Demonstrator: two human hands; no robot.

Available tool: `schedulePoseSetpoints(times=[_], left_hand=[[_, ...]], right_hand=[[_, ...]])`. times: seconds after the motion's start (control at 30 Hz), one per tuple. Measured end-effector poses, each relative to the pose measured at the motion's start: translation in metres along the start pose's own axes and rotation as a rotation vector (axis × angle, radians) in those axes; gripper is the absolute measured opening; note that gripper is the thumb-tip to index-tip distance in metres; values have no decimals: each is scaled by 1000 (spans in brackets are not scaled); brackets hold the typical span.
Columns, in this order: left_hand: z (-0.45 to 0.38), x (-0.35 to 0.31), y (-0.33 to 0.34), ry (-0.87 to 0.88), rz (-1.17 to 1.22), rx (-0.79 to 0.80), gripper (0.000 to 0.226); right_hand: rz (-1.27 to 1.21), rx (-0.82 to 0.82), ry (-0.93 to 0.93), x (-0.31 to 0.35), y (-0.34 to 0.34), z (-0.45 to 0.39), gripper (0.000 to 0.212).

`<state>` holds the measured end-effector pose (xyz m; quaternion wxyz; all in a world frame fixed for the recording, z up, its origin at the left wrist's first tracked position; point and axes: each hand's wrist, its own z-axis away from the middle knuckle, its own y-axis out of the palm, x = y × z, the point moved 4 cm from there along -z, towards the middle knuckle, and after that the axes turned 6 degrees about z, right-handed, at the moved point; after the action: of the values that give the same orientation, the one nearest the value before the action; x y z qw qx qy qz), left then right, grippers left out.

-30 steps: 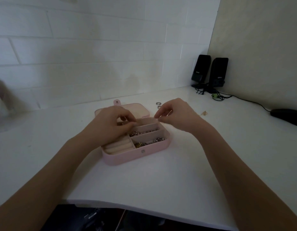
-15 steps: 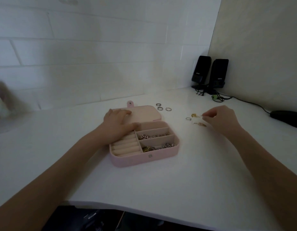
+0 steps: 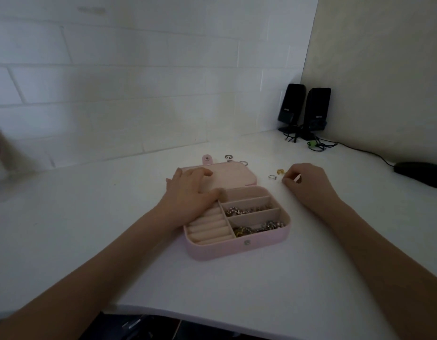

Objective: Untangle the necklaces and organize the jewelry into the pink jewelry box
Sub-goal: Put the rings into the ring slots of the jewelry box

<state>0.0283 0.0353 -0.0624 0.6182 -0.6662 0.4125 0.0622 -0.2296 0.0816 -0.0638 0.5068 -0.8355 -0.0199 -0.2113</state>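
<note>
The pink jewelry box (image 3: 237, 249) lies open on the white desk, its lid (image 3: 234, 175) folded flat behind it. Chains fill its two right compartments (image 3: 249, 210); the ring rolls (image 3: 207, 227) on the left hold nothing. My left hand (image 3: 190, 192) rests flat across the box's back left corner and the lid. To the right of the box, my right hand (image 3: 304, 180) has its fingertips curled down onto a small piece on the desk, which the fingers hide. A silver ring (image 3: 272, 177) and a gold piece (image 3: 280, 171) lie just left of those fingertips.
Several silver rings (image 3: 237, 160) lie behind the lid. Two black speakers (image 3: 303, 109) with cables stand in the back right corner, and a black mouse (image 3: 421, 174) sits at the far right. The desk's front edge (image 3: 188, 312) runs near the bottom.
My right hand left the box and moved right to the loose pieces on the desk. My left hand settled flat on the box's back left corner and has stayed there.
</note>
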Motion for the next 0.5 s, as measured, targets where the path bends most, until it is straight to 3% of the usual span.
schedulePoseSetpoints(times=[0.1, 0.17, 0.23, 0.33, 0.5], left_hand=[[6, -7, -12, 108, 262, -202, 33], [12, -14, -20, 201, 408, -267, 32], [16, -21, -23, 281, 493, -265, 39], [22, -29, -22, 346, 518, -278, 36], [26, -34, -20, 350, 605, -279, 11]], right_hand=[[-418, -35, 91, 20, -14, 6, 9], [-785, 85, 103, 50, -20, 16, 11], [-993, 242, 91, 76, -20, 28, 11], [-1085, 396, 101, 97, -13, 41, 8], [-1057, 477, 97, 107, -10, 52, 5]])
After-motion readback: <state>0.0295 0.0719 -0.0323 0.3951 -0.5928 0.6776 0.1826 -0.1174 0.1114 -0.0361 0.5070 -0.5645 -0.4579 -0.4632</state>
